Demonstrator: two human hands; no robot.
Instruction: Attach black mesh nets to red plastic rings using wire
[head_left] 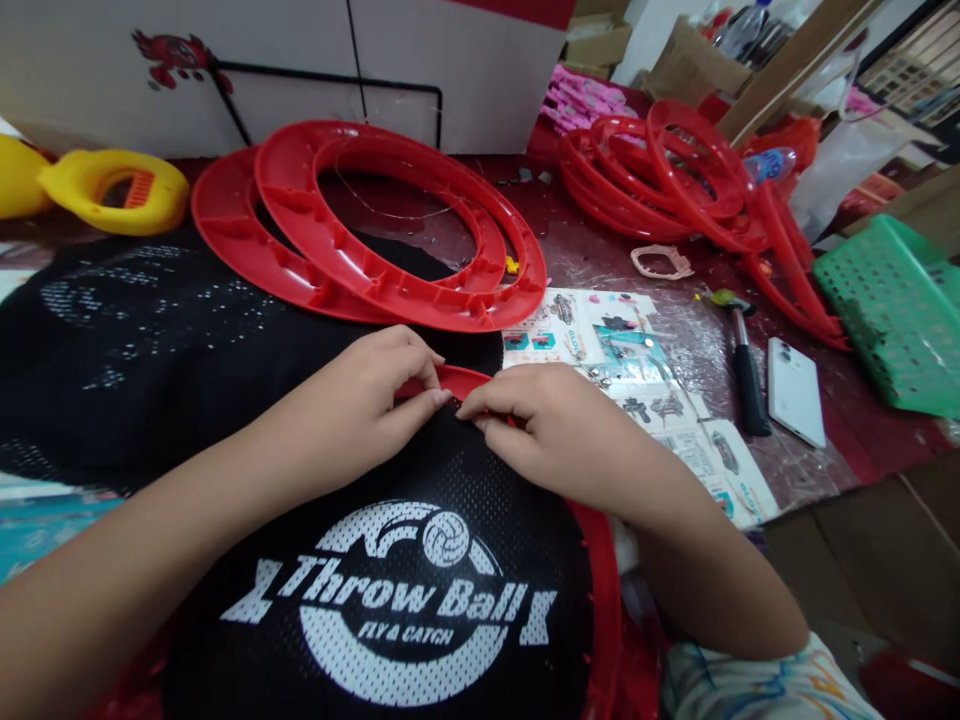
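A red plastic ring lies in front of me, covered by black mesh fabric printed "Throw Ball Fly & Catch" in white. My left hand and my right hand meet at the ring's far edge. Both pinch the mesh against the red rim, fingers closed and fingertips almost touching each other.
Two red rings lie stacked on more black mesh beyond my hands. A pile of red rings sits at the back right. A hammer, a white phone, a green basket, printed sheets and yellow parts lie around.
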